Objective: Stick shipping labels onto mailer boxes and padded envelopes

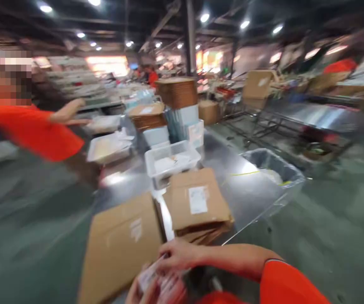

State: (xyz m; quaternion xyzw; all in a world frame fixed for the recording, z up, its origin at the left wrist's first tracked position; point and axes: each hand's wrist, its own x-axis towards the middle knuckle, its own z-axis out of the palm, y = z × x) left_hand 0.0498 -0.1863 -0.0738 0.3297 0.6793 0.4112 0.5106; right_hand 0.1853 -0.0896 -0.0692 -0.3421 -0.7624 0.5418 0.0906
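Note:
At the bottom edge, my left hand (146, 292) is closed around a small whitish packet (150, 275) with pinkish-red parts. My right hand (178, 255) pinches the top of the same packet, fingers bent over it. Motion blur hides what exactly the packet is. Just beyond my hands lie a flat brown cardboard box (123, 240) on the left and a stack of folded cardboard (186, 188) with a white label (197, 200) on the right. A white strip runs between these two.
A metal table (213, 156) holds a white plastic basket (173, 158) with papers and tall cardboard stacks (177, 93). A clear-lined bin (291, 173) stands at its right side. On the left, a person in an orange shirt (36, 131) reaches toward white trays (108, 147).

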